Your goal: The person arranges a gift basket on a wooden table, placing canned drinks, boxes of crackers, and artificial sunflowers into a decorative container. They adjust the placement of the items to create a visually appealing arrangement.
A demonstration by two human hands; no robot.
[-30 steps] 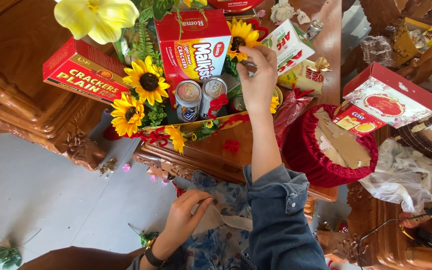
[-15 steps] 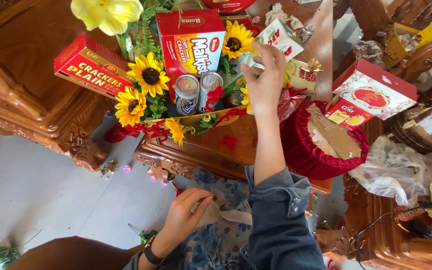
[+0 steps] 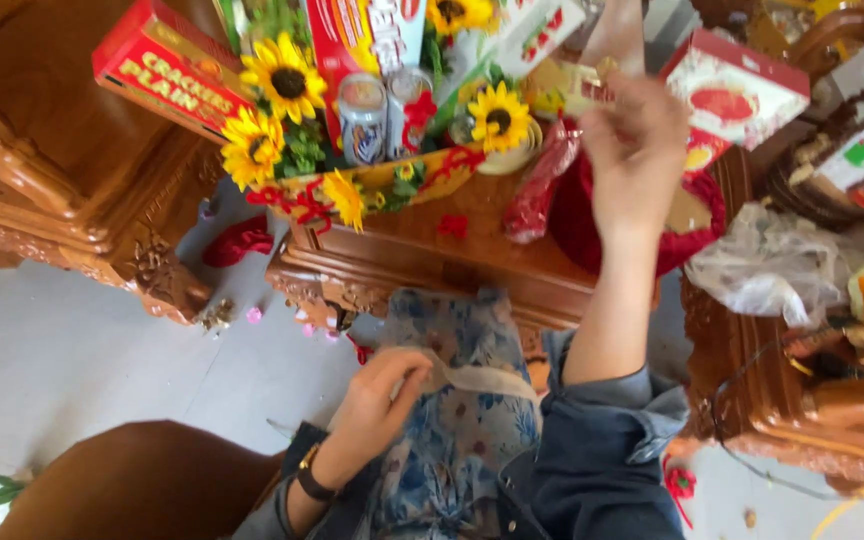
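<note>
My right hand (image 3: 637, 150) is raised and blurred above a round red velvet box (image 3: 690, 250); I cannot tell whether it holds anything. To its left a gift basket (image 3: 382, 180) trimmed with sunflowers (image 3: 289, 78) and red bows holds two drink cans (image 3: 364, 115) and a tall red biscuit box (image 3: 367, 30). My left hand (image 3: 382, 400) rests on my lap with its fingers pinched on a beige ribbon (image 3: 477, 378) lying across the floral dress. A red cracker box (image 3: 167, 70) leans at the basket's left.
The basket stands on a carved wooden table (image 3: 422, 255). A red-and-white gift box (image 3: 737, 95), a crumpled clear plastic bag (image 3: 767, 265) and more packets crowd the right. Carved wooden furniture (image 3: 42, 170) stands left, a brown seat (image 3: 142, 480) lower left.
My right hand left the sunflower in the basket and swung right, over the red velvet box. The view dropped and turned slightly right. My left hand stayed on the ribbon.
</note>
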